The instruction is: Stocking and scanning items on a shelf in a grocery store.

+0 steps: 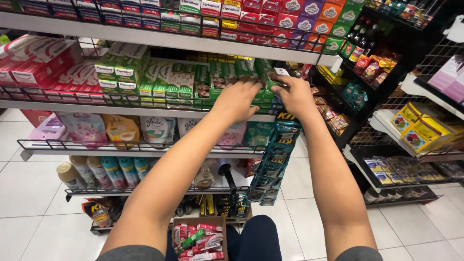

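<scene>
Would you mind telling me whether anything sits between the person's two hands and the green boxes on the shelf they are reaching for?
Nothing visible does. The left hand and right hand already rest on the green boxes, reaching in above the low wire rail at the shelf's front edge, which stands below the hands rather than in their way.

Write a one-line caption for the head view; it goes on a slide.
Both hands, left hand and right hand, rest on green boxes at a shop shelf.
</scene>
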